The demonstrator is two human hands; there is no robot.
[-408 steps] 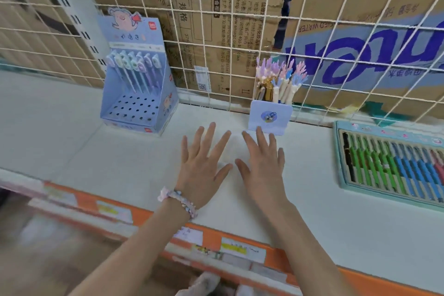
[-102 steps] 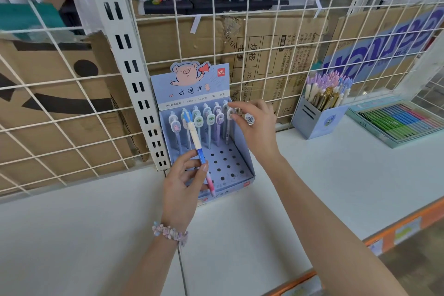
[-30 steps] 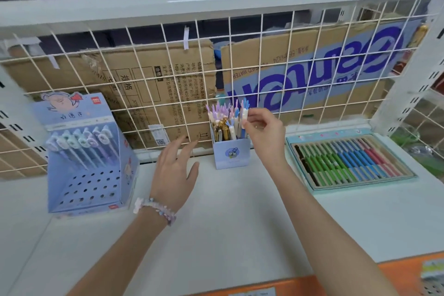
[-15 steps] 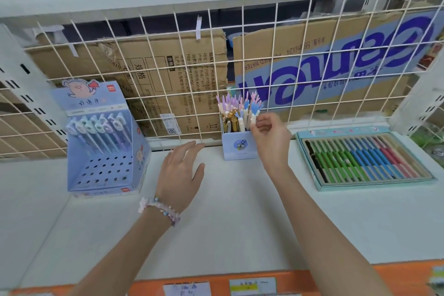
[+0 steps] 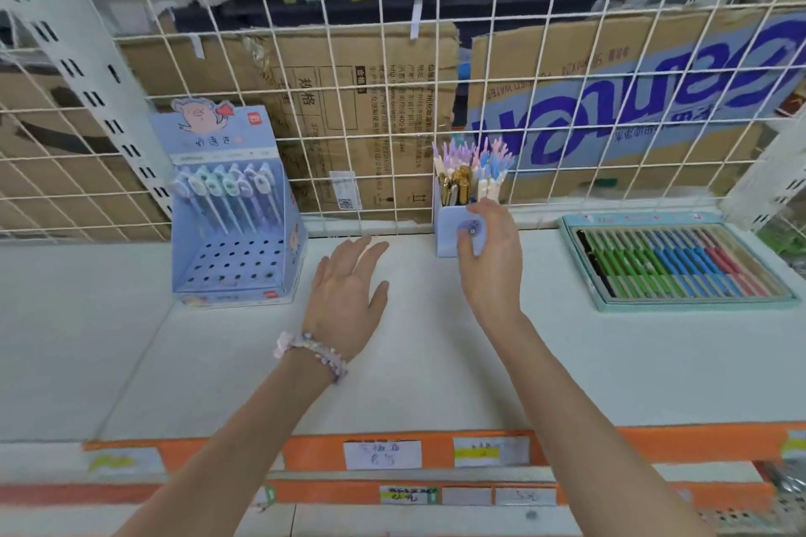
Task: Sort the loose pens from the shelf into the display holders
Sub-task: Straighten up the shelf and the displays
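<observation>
Head view: your right hand (image 5: pixel 488 257) hangs with fingers loosely curled, apparently grasping nothing, just before the pen cup (image 5: pixel 449 231); its pens (image 5: pixel 473 170) stand upright at twelve o'clock. Your left hand (image 5: pixel 346 292), fingers relaxed, hovers farther off, the tiered holder (image 5: pixel 235 240) at ten o'clock.

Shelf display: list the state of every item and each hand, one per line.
Pig pen stand: upright, one back row of pens, front holes empty.
Pen cup: upright, full.
Marker tray: flat, lidless, full.
Left hand: open, empty.
Right hand: relaxed, empty, before the cup.
</observation>
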